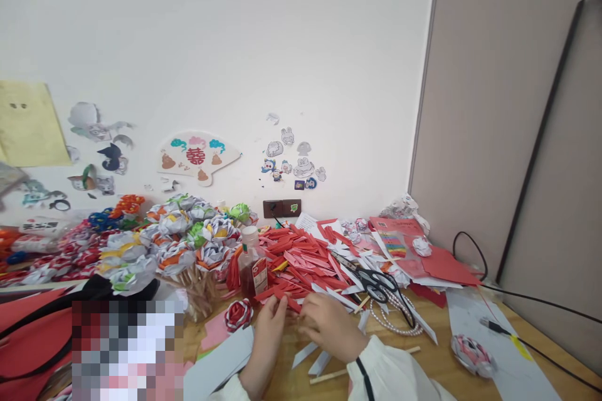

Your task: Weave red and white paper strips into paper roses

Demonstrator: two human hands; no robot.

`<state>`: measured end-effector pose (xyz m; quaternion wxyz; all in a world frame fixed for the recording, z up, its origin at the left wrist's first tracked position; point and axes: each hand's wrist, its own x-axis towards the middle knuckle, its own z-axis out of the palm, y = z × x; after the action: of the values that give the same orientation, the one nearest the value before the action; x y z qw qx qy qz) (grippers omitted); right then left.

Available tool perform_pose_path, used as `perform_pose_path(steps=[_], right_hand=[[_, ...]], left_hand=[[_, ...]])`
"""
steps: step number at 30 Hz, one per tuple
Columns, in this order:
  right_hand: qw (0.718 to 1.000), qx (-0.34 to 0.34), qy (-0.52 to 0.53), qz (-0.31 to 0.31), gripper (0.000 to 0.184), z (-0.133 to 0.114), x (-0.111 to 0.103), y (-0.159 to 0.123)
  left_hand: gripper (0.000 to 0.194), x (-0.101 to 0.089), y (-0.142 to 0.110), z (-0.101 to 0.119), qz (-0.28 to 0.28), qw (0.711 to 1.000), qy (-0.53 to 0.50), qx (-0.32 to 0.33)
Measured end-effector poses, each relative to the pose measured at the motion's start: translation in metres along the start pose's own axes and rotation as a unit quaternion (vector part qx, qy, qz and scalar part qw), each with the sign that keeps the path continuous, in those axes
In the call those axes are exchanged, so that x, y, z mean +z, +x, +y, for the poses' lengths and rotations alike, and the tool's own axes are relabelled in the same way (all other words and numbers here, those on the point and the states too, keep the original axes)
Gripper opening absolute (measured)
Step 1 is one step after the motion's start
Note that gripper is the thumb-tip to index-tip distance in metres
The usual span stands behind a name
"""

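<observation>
Near the front of the wooden table, my left hand (pixel 269 332) pinches one end of a red folded paper strip (pixel 292 304). My right hand (pixel 332 328) has its curled fingers at the strip's other end. Just behind both hands spreads a heap of red folded paper strips (pixel 308 257). A glass bottle with brown liquid (pixel 253 272) stands behind my left hand. To its left lies a red and white paper rose (pixel 238 315). Black-handled scissors (pixel 376 285) rest beyond my right hand, with a pearl string (pixel 392 319) beside them.
Paper flowers on sticks (pixel 183 232) stand in a bunch at the left. White paper sheets (pixel 221 357) lie by my left forearm. A pink and white paper flower (pixel 473 356) and a cable (pixel 498 329) are at the right. Wooden sticks (pixel 329 377) lie near my right wrist.
</observation>
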<state>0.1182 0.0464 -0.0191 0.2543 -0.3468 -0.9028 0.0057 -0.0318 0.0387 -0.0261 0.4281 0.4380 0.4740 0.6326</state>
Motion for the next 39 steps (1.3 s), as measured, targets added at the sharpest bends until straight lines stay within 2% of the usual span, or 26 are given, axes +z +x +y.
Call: perform_pose_path(steps=[2, 3, 7, 9, 13, 16, 19, 22, 24, 27, 31, 35, 39], right_hand=[[0.998, -0.025, 0.004, -0.061, 0.027, 0.006, -0.003, -0.004], [0.997, -0.025, 0.004, -0.075, 0.028, 0.008, -0.003, -0.005], [0.996, -0.018, 0.007, -0.084, 0.008, 0.012, 0.004, -0.009], [0.997, -0.014, 0.004, -0.079, 0.006, 0.011, 0.005, -0.009], [0.998, 0.026, 0.051, -0.026, 0.007, 0.009, 0.004, -0.005], [0.988, 0.087, 0.118, 0.039, 0.007, 0.006, 0.005, -0.002], [0.966, 0.128, 0.202, 0.102, 0.010, 0.002, 0.011, 0.001], [0.948, 0.139, 0.258, 0.122, 0.019, -0.004, 0.017, 0.002], [0.949, 0.141, 0.255, 0.122, 0.025, -0.007, 0.018, 0.002], [0.963, 0.130, 0.203, 0.121, 0.018, -0.010, 0.015, 0.000], [0.971, 0.124, 0.144, 0.147, 0.018, -0.009, 0.010, 0.000], [0.967, 0.105, 0.150, 0.177, 0.019, -0.001, 0.004, 0.001], [0.971, 0.068, 0.154, 0.169, 0.017, 0.006, 0.000, 0.002]], left_hand=[[0.036, 0.000, 0.001, 0.001, 0.000, 1.000, 0.002, -0.004], [0.036, 0.000, 0.001, 0.002, 0.000, 1.000, 0.003, -0.005], [0.039, 0.000, 0.001, 0.005, 0.012, 1.000, 0.020, 0.003], [0.040, -0.002, 0.002, 0.006, 0.024, 0.999, 0.030, 0.011], [0.043, -0.004, 0.005, 0.007, 0.048, 0.997, 0.050, 0.025], [0.044, -0.004, 0.005, 0.006, 0.053, 0.996, 0.059, 0.031], [0.045, -0.001, 0.003, 0.004, 0.026, 0.997, 0.058, 0.031], [0.046, 0.004, -0.001, 0.001, -0.013, 0.999, 0.049, 0.019], [0.046, 0.005, -0.004, -0.001, -0.029, 0.999, 0.042, 0.013], [0.046, 0.005, -0.007, -0.003, -0.040, 0.998, 0.034, 0.015], [0.034, 0.005, -0.010, 0.000, -0.073, 0.996, 0.040, 0.028], [0.037, 0.008, -0.009, 0.002, -0.098, 0.994, 0.035, 0.039], [0.039, 0.011, -0.006, 0.004, -0.109, 0.993, 0.018, 0.051]])
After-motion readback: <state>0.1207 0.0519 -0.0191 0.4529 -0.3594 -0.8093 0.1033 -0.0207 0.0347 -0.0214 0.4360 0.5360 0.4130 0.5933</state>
